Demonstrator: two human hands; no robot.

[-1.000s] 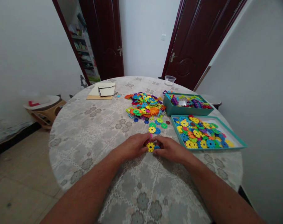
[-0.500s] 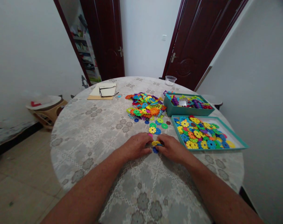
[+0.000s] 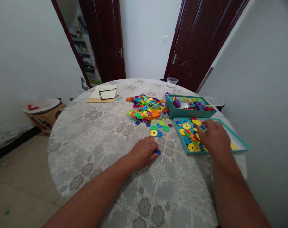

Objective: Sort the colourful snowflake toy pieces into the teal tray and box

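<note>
My left hand (image 3: 144, 151) rests on the round table's lace cloth (image 3: 106, 142), its fingers closed over a small piece of joined plastic discs, of which a blue edge (image 3: 158, 153) and a bit of pink show. My right hand (image 3: 213, 136) lies palm down over the shallow teal tray (image 3: 238, 145) of coloured flower-shaped discs, fingers curled among them; what it holds, if anything, is hidden. A yellow disc (image 3: 154, 133) with blue and green ones beside it lies just beyond my left hand.
A heap of coloured discs (image 3: 146, 109) lies mid-table. A deeper teal box (image 3: 190, 107) of pieces stands behind the tray. A notebook with glasses (image 3: 103, 93) and a clear plastic cup (image 3: 171, 82) sit at the far side. A stool (image 3: 45, 112) stands on the floor at left.
My right hand has left the piece held between both hands and moved right, over the shallow tray. The left hand stays put, holding the piece alone.
</note>
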